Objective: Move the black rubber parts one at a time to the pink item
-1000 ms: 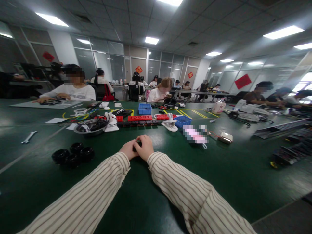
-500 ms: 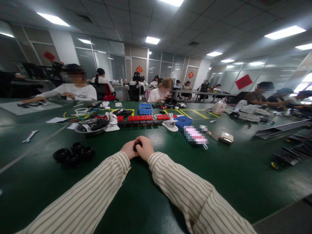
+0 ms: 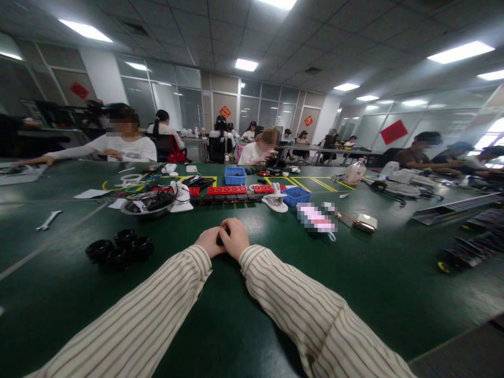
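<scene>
My left hand (image 3: 208, 242) and my right hand (image 3: 237, 240) meet over the green table (image 3: 220, 325), both closed around a small black object (image 3: 221, 237). Fingers cover most of that object, so its kind cannot be made out. On the table to the left of my hands stands a cluster of several glossy black, round, wheel-like parts (image 3: 118, 257). Beyond my hands runs a row of red and black power strips (image 3: 227, 190).
A wrench (image 3: 49, 220) lies far left. Behind the wheel-like parts is a metal bowl (image 3: 145, 211) of cables. Blue baskets (image 3: 235, 176), a white clip stand (image 3: 274, 200), a pink blurred item (image 3: 317, 218) and a shiny small box (image 3: 365, 223) are also there. Co-workers sit around.
The co-worker at the far left has stretched an arm outward, and the pale board there has shifted left. My hands stay in place, with the right fingers shifted slightly over the black object.
</scene>
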A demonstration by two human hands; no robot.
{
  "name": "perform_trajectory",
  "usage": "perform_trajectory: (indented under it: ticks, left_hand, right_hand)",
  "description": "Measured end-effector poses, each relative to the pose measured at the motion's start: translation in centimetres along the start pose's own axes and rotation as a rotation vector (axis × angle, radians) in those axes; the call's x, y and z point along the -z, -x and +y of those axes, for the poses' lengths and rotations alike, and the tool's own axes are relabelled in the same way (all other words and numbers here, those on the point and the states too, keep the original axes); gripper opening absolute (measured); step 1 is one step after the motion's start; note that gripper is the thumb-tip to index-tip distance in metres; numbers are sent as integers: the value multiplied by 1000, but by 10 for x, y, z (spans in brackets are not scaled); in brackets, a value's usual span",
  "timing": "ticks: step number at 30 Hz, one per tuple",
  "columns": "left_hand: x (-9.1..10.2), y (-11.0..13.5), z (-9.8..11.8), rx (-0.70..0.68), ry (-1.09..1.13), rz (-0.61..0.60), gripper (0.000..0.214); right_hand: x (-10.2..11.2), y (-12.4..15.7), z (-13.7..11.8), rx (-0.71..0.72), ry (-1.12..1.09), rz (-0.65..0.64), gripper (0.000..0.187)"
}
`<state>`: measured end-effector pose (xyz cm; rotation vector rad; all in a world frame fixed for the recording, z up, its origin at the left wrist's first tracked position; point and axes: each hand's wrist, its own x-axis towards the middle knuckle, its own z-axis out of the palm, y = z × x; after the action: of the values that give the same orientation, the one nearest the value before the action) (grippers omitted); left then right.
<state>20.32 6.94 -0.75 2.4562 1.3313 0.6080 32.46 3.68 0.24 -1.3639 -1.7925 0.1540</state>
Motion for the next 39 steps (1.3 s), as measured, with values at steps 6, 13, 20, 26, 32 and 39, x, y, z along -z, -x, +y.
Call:
perform_trajectory:
  ticks: [6,13,20,26,32,39]
  left_hand:
    - [1,0,2,17,-29,-6,33]
    - [2,1,4,-9,-62,-39,36]
    - [-1,-1,0,-2,-66,-36,34]
    - [-3,-2,-2,4,-64,-26,36]
    - [-3,-2,-4,-6,-56,-29,36]
    - [-6,-4,-8,-14,-36,-33,38]
  right_hand:
    - [-2,-1,2,15,4,-18,7]
    - [-2,-1,2,45,-8,-42,10]
    - [-3,0,2,27,-9,-48,9]
    - [-2,-1,2,27,-20,-55,8]
    - [-2,-2,2,26,-35,-71,6]
    - [-2,-2,2,25,-53,-82,6]
